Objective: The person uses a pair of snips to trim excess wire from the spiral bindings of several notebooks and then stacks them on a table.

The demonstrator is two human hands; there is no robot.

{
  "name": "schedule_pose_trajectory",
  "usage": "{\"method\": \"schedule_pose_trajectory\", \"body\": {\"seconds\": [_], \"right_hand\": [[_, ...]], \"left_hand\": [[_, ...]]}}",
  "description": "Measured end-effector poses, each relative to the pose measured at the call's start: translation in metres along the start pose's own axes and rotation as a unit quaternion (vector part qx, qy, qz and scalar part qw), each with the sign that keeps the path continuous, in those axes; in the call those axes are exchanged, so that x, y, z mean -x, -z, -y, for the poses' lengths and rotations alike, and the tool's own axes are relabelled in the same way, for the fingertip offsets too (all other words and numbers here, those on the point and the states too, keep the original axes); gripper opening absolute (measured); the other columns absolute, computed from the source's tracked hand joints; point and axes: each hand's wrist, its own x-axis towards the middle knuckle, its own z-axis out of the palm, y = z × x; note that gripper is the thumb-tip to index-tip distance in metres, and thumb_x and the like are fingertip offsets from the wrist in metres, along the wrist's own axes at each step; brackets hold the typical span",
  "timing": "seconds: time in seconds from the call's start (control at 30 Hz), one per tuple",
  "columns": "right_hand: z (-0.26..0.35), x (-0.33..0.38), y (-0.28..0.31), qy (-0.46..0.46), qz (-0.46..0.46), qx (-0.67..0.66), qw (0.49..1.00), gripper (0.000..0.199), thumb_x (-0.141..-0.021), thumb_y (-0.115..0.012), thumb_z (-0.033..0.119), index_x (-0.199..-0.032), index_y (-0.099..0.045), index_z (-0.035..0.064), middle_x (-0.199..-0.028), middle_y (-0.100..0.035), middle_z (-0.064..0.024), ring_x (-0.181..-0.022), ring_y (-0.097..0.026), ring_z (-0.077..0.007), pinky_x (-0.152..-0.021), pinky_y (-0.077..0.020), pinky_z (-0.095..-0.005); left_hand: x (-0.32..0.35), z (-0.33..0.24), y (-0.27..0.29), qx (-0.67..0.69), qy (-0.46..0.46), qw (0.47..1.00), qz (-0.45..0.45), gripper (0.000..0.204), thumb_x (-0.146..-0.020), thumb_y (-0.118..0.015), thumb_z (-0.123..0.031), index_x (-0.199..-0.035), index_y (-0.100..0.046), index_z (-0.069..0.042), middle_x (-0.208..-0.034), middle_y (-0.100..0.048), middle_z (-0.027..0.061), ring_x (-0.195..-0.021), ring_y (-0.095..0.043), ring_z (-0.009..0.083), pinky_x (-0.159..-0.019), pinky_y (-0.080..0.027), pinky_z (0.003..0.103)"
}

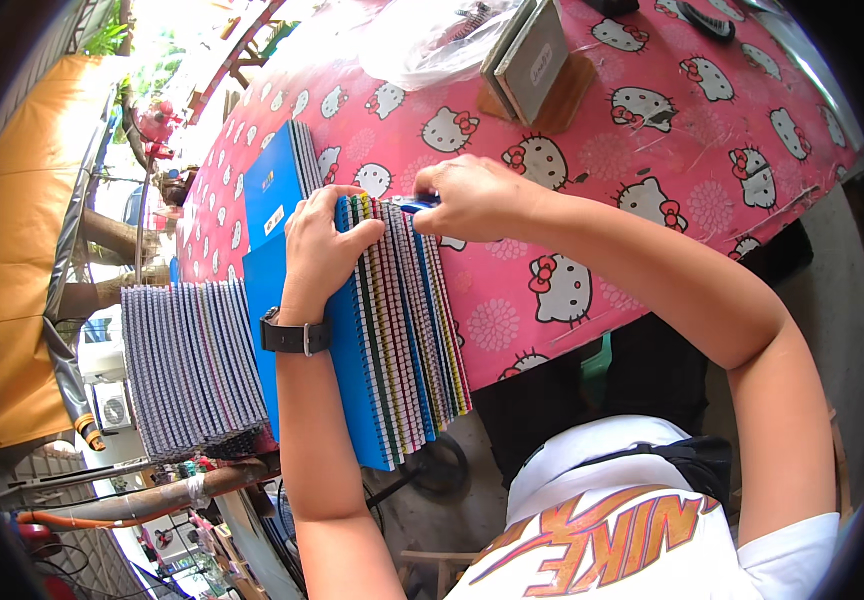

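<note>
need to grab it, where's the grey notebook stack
In the head view, the grey notebook stack lies at left on the pink table, beside the blue notebooks under the left hand.

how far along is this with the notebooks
Looks done: a fanned grey stack of spiral notebooks sits apart at the left. In hand: the left hand presses on a blue-covered fanned stack while the right hand pinches a small blue thing at its top edge. Left: apparently the rest of that stack and the blue covers behind.
</note>
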Motion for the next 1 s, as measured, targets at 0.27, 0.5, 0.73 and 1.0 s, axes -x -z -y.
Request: {"method": "schedule_pose_trajectory", "body": {"seconds": [0.27,0.5,0.73,1.0], "right_hand": [[-0.007,-0.001,-0.008,0.082,-0.102,0.174,0.976,0.036,-0.073,-0.061,0.033,-0.092,-0.063,0.0025,-0.092,-0.063,-0.0143,-0.092,-0.06,-0.0296,-0.08,-0.0467,-0.0425],[-0.001,-0.005,-0.001,0.11,-0.073,0.155,0.979,0.031,-0.074,-0.06,0.026,-0.09,-0.063,0.0007,-0.081,-0.065,-0.0155,-0.082,-0.063,-0.029,-0.072,-0.0494,-0.0427],[-0.005,-0.008,-0.008,-0.104,0.138,-0.352,0.92,0.032,-0.082,-0.054,0.026,-0.089,-0.061,-0.0038,-0.074,-0.066,-0.0136,-0.063,-0.065,-0.0179,-0.054,-0.0504,-0.0314],[-0.017,0.001,-0.012,0.047,-0.078,0.092,0.992,0.039,-0.073,-0.064,0.034,-0.093,-0.063,0.0009,-0.092,-0.063,-0.0166,-0.092,-0.06,-0.0309,-0.081,-0.0466,-0.0403]], "left_hand": [[0.0,-0.004,0.002,0.006,0.005,1.0,-0.001,0.046,-0.064,-0.068,-0.033,-0.101,-0.063,-0.006,-0.094,-0.063,0.0148,-0.094,-0.055,0.0299,-0.086,-0.042,0.038],[0.0,-0.009,0.005,-0.002,0.02,0.999,0.029,0.047,-0.067,-0.069,-0.03,-0.106,-0.061,-0.005,-0.099,-0.06,0.0186,-0.1,-0.054,0.0295,-0.088,-0.041,0.037],[0.001,-0.005,0.003,0.005,0.002,1.0,-0.002,0.047,-0.064,-0.069,-0.032,-0.101,-0.063,-0.004,-0.095,-0.063,0.0157,-0.096,-0.056,0.0303,-0.086,-0.042,0.038],[0.0,-0.005,0.002,0.007,0.005,1.0,-0.004,0.046,-0.064,-0.068,-0.031,-0.101,-0.063,-0.004,-0.098,-0.062,0.0161,-0.095,-0.056,0.0309,-0.086,-0.043,0.039]]}}
